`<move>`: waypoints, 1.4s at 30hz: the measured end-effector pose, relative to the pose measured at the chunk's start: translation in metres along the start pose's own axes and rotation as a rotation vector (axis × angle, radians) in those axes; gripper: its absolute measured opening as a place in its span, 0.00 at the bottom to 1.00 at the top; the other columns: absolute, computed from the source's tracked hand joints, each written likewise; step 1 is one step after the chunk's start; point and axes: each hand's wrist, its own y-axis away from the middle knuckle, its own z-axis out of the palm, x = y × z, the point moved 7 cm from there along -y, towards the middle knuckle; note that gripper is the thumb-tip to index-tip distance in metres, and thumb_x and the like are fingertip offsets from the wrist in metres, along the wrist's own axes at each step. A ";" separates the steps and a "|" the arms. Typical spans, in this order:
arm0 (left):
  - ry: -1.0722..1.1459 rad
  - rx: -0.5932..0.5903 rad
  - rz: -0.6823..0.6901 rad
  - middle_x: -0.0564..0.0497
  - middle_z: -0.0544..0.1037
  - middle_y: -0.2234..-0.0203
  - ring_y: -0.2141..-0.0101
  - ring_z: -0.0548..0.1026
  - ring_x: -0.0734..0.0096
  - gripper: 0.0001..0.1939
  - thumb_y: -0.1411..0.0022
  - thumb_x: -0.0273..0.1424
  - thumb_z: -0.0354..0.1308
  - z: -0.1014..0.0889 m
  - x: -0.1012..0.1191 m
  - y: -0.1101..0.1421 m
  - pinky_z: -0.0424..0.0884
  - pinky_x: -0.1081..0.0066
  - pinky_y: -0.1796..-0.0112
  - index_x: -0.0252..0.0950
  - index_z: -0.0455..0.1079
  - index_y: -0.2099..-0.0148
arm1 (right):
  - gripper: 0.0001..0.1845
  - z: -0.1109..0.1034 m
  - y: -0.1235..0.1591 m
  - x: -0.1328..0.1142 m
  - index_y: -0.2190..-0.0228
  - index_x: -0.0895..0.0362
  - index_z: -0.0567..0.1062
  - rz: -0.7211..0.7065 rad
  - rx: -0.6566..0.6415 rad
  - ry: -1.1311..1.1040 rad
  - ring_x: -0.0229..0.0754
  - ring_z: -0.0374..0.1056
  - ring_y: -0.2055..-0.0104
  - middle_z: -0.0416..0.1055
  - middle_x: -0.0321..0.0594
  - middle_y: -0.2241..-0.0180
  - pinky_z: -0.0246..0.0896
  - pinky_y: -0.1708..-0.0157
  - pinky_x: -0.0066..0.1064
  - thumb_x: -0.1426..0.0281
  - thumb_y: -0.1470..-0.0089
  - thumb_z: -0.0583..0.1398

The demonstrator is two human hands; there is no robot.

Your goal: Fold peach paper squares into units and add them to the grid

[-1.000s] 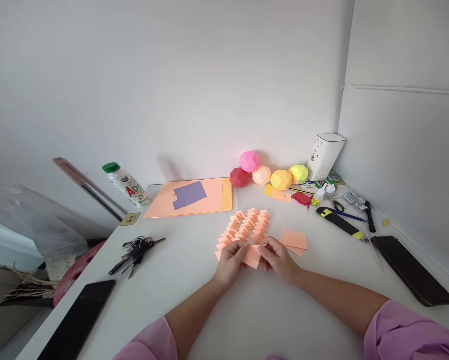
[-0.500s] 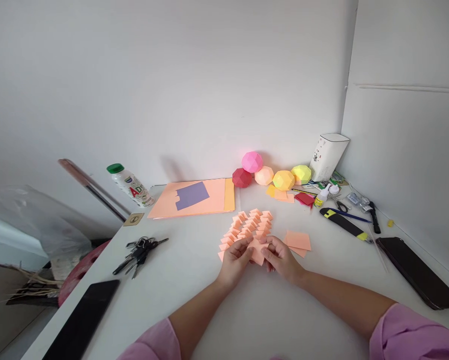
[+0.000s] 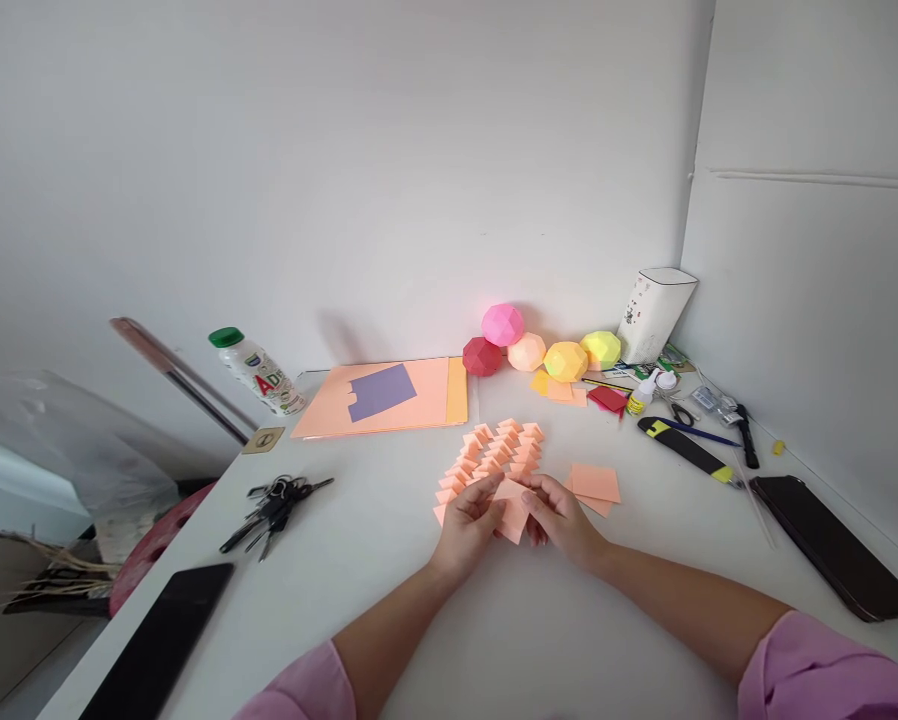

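A small peach square of paper [image 3: 512, 515] is held between my two hands, low over the table. My left hand [image 3: 467, 520] pinches its left side with thumb and fingers. From the other side, my right hand [image 3: 565, 520] grips its right edge, thumb on top. Just beyond my hands, several folded peach paper pieces [image 3: 494, 445] stand in rows, the nearest partly hidden by my left fingers. To the right of my right hand lie flat peach paper squares [image 3: 597, 484], overlapping.
Faceted paper balls [image 3: 566, 361] line the wall. Peach sheets [image 3: 329, 400] carry a purple piece [image 3: 383, 391]. Keys [image 3: 278, 508], a phone [image 3: 160, 640] and a bottle [image 3: 258, 370] lie left; a box cutter [image 3: 687, 450], glue bottle [image 3: 642, 392] and black pouch [image 3: 835, 545] lie right.
The paper square in my hands has turned and tilted, so a corner now points down toward me. Both hands stay close together, nearly in the same place.
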 end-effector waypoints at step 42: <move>-0.108 -0.201 0.010 0.52 0.74 0.70 0.74 0.73 0.72 0.16 0.47 0.39 0.61 0.016 0.002 0.008 0.68 0.71 0.72 0.39 0.59 0.64 | 0.15 -0.001 0.001 0.002 0.77 0.55 0.61 0.023 0.016 -0.049 0.32 0.57 0.81 0.57 0.29 0.80 0.55 0.80 0.27 0.60 0.49 0.59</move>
